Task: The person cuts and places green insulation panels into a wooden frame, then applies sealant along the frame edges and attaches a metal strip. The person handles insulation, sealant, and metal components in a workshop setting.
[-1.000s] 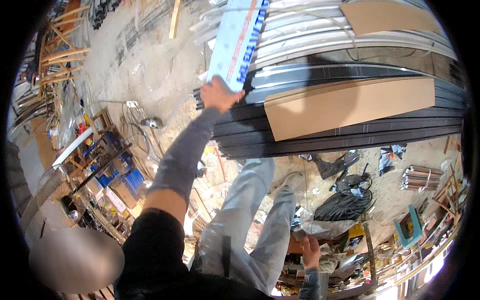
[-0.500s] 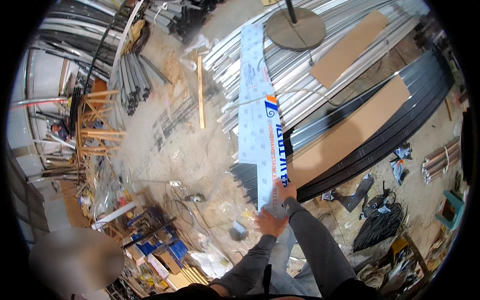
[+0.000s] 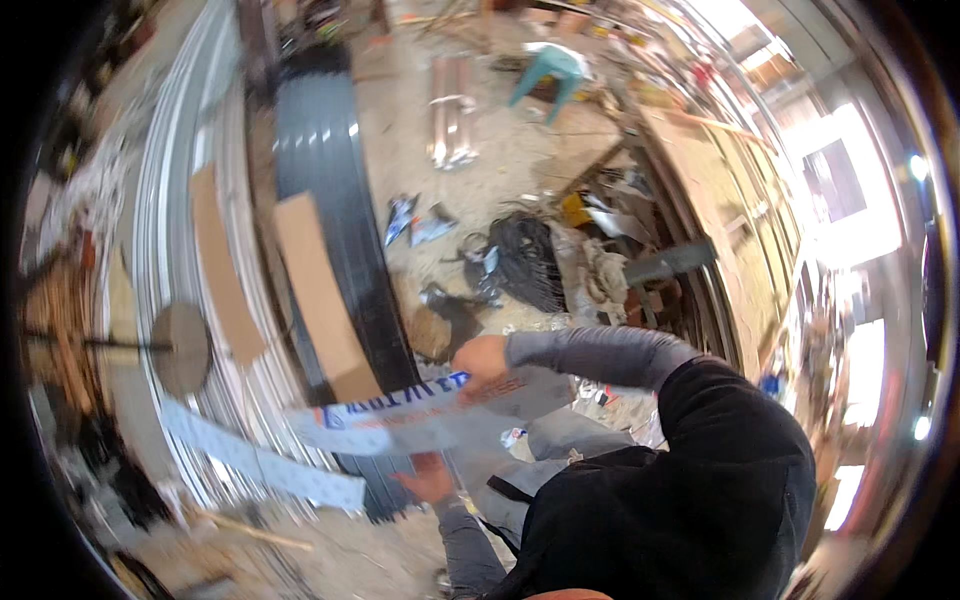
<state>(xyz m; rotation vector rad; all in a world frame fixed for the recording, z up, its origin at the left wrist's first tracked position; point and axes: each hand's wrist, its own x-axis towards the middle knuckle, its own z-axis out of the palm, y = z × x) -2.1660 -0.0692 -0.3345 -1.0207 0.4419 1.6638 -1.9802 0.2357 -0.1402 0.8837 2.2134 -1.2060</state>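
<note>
Head view: the strip [image 3: 425,420] spans above the near end of the black lengths [image 3: 335,165]; the right hand [image 3: 482,364] has its fingers curled over the upper edge, gripping it; the left hand [image 3: 432,481] is spread, empty-looking, by the lower edge, contact unclear; the strip looks light, thin, springy, probably slick; best held by both long edges; clutter [image 3: 615,225] beyond is too blurred to tell containers.

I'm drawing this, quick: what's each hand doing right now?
Left hand: at the lower edge of the printed strip; too blurry to tell open or closed.
Right hand: closed, holding the printed strip's upper edge.
</note>
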